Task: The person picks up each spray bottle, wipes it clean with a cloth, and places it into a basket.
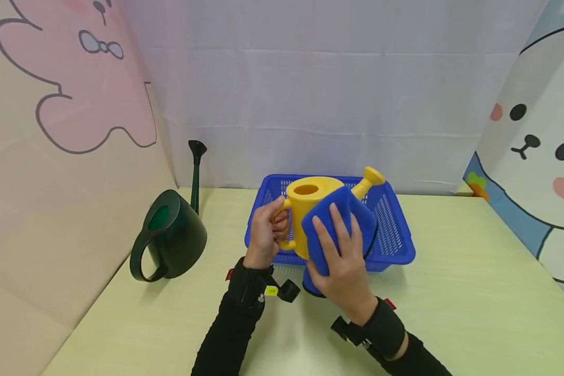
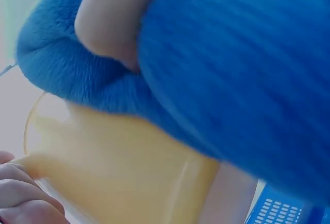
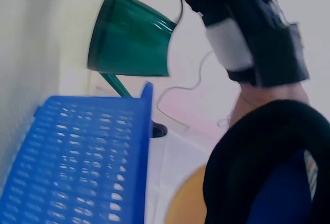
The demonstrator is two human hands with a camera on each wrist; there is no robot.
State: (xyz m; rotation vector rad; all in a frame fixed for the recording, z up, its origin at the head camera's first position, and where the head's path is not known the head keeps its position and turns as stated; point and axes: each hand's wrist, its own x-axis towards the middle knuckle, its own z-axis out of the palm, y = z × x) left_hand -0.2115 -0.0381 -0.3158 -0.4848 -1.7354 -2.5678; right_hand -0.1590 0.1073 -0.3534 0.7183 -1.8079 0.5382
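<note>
In the head view my left hand [image 1: 265, 232] grips the handle of a yellow watering can [image 1: 320, 184], its fingers curled round it. The can is held over the front of a blue basket, its spout up to the right. My right hand [image 1: 343, 266] presses a folded blue cloth [image 1: 323, 222] against the can's side with fingers spread and fairly straight. In the left wrist view the blue cloth [image 2: 237, 69] covers the upper part, with the yellow can [image 2: 118, 157] below it. The cloth hides much of the can's front.
The blue plastic basket [image 1: 391, 258] with slotted walls stands on the pale table [image 1: 460, 292] behind the hands. To the left is a dark green watering can [image 1: 183, 245], its long spout rising at the back. A white curtain [image 1: 310, 104] hangs behind the table.
</note>
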